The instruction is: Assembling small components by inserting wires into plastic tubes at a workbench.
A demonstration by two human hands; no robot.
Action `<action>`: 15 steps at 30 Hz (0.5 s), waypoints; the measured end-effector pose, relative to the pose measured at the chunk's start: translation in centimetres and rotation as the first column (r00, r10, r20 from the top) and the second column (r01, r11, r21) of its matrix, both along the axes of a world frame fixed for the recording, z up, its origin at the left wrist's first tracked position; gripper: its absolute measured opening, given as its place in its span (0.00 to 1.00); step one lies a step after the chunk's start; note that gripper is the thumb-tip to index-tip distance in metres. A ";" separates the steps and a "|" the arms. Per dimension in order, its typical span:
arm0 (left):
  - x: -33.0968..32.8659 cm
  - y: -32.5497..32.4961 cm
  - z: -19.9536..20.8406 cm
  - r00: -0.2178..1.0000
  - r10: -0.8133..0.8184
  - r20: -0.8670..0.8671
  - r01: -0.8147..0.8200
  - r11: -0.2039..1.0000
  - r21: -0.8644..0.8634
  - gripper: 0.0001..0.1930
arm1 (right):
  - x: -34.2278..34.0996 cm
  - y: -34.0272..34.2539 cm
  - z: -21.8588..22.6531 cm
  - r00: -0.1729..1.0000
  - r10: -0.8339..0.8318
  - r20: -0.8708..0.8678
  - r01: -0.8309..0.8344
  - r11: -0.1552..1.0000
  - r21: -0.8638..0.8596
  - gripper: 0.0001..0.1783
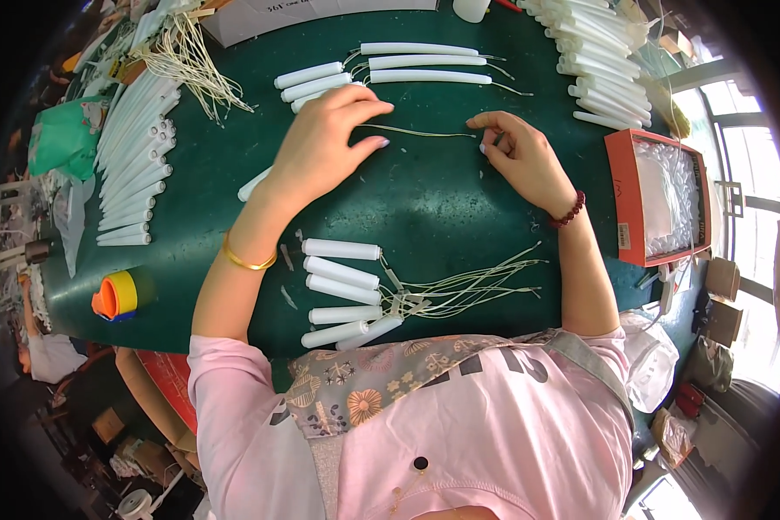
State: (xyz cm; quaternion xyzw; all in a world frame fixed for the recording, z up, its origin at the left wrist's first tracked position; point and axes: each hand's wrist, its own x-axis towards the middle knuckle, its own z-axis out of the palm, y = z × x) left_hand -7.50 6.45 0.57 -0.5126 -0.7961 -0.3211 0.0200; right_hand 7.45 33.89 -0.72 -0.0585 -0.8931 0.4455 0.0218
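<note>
My left hand (325, 139) hovers over the upper middle of the green table, thumb and index finger spread with nothing between them. Below its fingers runs a thin pale wire (420, 133), stretching toward my right hand (520, 156). The right index finger and thumb are apart, close to the wire's end but not visibly gripping it. A short white tube (253, 185) is partly hidden by my left forearm. Beyond my left hand, short white tubes (310, 74) lie in line with three long white tubes (429, 62), with wires between them and at the far ends.
Nearest me lie several short white tubes (342, 269) with a fan of pale wires (477, 290). White tubes (134, 160) and a wire bundle (195, 65) are at left, with orange-yellow tape (117, 295). More white tubes (594, 65) and a red box (630, 234) stand at right.
</note>
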 end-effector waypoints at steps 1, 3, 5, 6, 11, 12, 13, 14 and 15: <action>-0.3 0.9 -0.8 1.000 -0.021 -0.013 0.021 1.000 0.018 0.14 | 0.1 0.0 0.0 0.999 0.004 -0.041 -0.004 1.000 0.018 0.18; -1.0 2.3 -2.0 0.998 -0.047 -0.035 0.046 0.999 -0.024 0.11 | 0.2 0.0 -0.3 0.997 0.001 -0.082 0.003 0.999 0.047 0.18; -1.2 3.0 -2.4 0.995 -0.080 -0.056 0.076 0.995 -0.068 0.09 | 0.3 -0.3 -0.7 0.990 -0.024 -0.138 0.047 0.985 0.164 0.18; -1.1 3.1 -2.4 0.994 -0.078 -0.079 0.077 0.997 -0.017 0.07 | 0.2 -0.5 -0.6 0.987 -0.031 -0.159 0.062 0.979 0.193 0.15; -0.1 2.4 -3.1 0.994 -0.057 -0.090 0.062 0.996 0.063 0.05 | -0.4 4.2 0.6 0.970 -0.008 -0.242 0.145 0.822 0.551 0.10; 0.3 2.3 -2.9 0.999 -0.029 -0.012 0.031 0.994 0.106 0.04 | -0.1 6.8 1.2 0.977 -0.055 -0.205 0.189 0.667 0.721 0.10; 0.4 2.3 -2.7 0.998 -0.002 0.064 -0.007 0.990 0.140 0.03 | 0.2 8.9 1.7 0.978 -0.106 -0.181 0.210 0.482 0.851 0.10; 0.6 2.4 -2.6 0.989 0.001 0.146 -0.029 0.982 0.188 0.03 | 0.6 10.1 2.2 0.972 -0.142 -0.186 0.230 0.434 0.871 0.11; 0.6 2.6 -2.5 0.990 0.002 0.144 -0.029 0.982 0.188 0.03 | 0.9 11.0 2.4 0.965 -0.176 -0.193 0.249 0.387 0.888 0.12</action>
